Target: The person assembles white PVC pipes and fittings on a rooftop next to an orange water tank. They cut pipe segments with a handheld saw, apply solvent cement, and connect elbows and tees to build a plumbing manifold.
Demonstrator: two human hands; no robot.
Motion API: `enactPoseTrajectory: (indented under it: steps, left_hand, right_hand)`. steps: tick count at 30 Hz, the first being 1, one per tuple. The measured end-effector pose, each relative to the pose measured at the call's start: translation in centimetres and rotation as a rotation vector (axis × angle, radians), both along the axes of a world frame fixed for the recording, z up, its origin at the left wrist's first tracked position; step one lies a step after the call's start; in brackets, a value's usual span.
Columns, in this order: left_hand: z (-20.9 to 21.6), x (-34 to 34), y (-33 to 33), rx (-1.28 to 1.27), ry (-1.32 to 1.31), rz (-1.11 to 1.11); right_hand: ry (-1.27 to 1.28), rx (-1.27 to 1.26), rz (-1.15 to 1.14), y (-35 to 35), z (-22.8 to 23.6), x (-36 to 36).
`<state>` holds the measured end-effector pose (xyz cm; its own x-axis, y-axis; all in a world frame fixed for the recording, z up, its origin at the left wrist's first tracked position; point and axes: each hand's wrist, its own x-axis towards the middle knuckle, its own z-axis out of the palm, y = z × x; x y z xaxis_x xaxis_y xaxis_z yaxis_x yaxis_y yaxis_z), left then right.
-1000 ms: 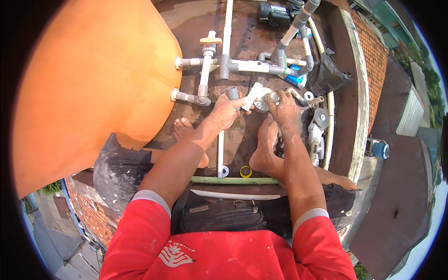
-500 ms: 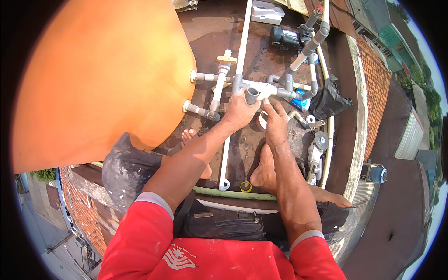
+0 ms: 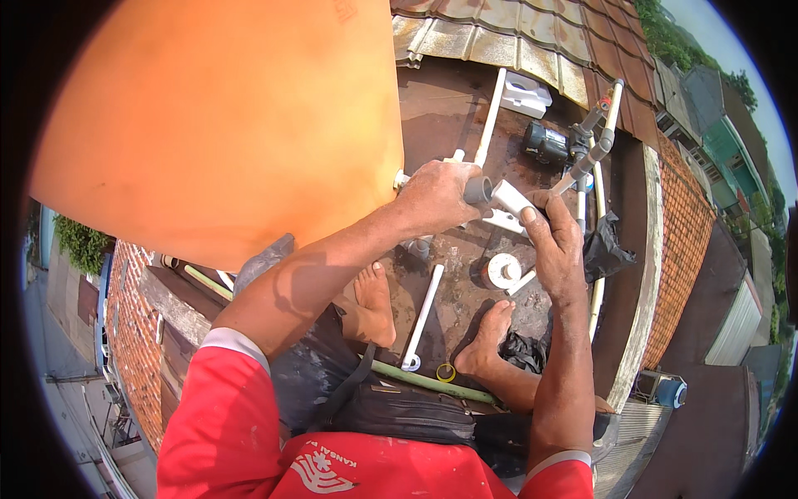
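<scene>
Near the tank (image 3: 249, 125), the left hand (image 3: 441, 193) curls closed round a grey fitting (image 3: 477, 190); right hand (image 3: 559, 239) pinches a white pipe (image 3: 510, 197); best align their ends.

Orange was shown by the left tank (image 3: 224, 125), grey by the fitting (image 3: 477, 190), and white by the short pipe (image 3: 510, 198). Black was seen on the far pump (image 3: 546, 143), yellow on the near ring (image 3: 450, 380); the red shirt (image 3: 224, 407) was marked with a white print (image 3: 320, 474).
</scene>
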<state>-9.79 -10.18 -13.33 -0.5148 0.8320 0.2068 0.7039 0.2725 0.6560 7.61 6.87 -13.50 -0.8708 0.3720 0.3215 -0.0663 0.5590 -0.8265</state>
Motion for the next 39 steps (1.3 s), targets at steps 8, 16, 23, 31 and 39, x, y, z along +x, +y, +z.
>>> enactPoseTrajectory:
  steps: [8, 16, 23, 31, 39]
  left_hand:
    - [3.9, 0.1, -3.1, -0.266, 0.065, -0.097]
    - [3.4, 1.5, -4.0, -0.113, 0.425, -0.079]
    - [4.6, 1.1, -4.1, -0.529, 0.143, -0.250]
    - [2.3, 4.1, -4.4, -0.367, 0.457, -0.183]
    - [0.2, 3.3, -4.3, -0.394, 0.480, -0.167]
  right_hand:
    - [-0.099, 0.432, 0.151, -2.4, 5.6, 0.8]
    - [-0.377, -0.079, 0.162, -3.9, 5.7, 0.8]
    - [-0.017, 1.064, 0.121, -5.5, 4.1, 1.0]
    - [-0.663, 0.447, 0.148, -6.5, 2.5, -0.1]
    - [-0.631, 0.205, 0.237, -6.1, -0.9, -1.1]
